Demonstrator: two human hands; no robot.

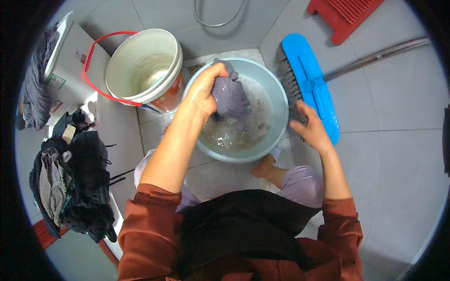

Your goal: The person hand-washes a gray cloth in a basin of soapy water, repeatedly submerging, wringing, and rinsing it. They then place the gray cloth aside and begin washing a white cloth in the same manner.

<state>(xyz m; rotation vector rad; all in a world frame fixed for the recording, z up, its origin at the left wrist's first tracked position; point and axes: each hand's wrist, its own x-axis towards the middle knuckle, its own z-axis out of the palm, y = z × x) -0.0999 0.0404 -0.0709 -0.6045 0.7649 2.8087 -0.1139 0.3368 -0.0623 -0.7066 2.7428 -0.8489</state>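
My left hand (207, 89) grips a wet, bunched grey cloth (230, 95) over a round light-blue plastic basin (242, 157). Murky water with foam and dark specks (258, 123) fills the lower part of the basin. The cloth's lower end hangs close to the water; whether it touches the surface I cannot tell. To the right of the rim, my right hand (311, 128) holds nothing, with its fingers apart. Behind it, from this view, stands a blue push-broom head (309, 80) with dark bristles; contact between the two is not clear.
A white bucket (140, 63) with a red handle stands left of the basin. Dark clothes (81, 186) are heaped farther left, below a hanging grey garment (37, 84). The broom's metal pole (376, 58) slants right, under a red plastic washboard (346, 19). A shower hose (218, 24) loops at the back.
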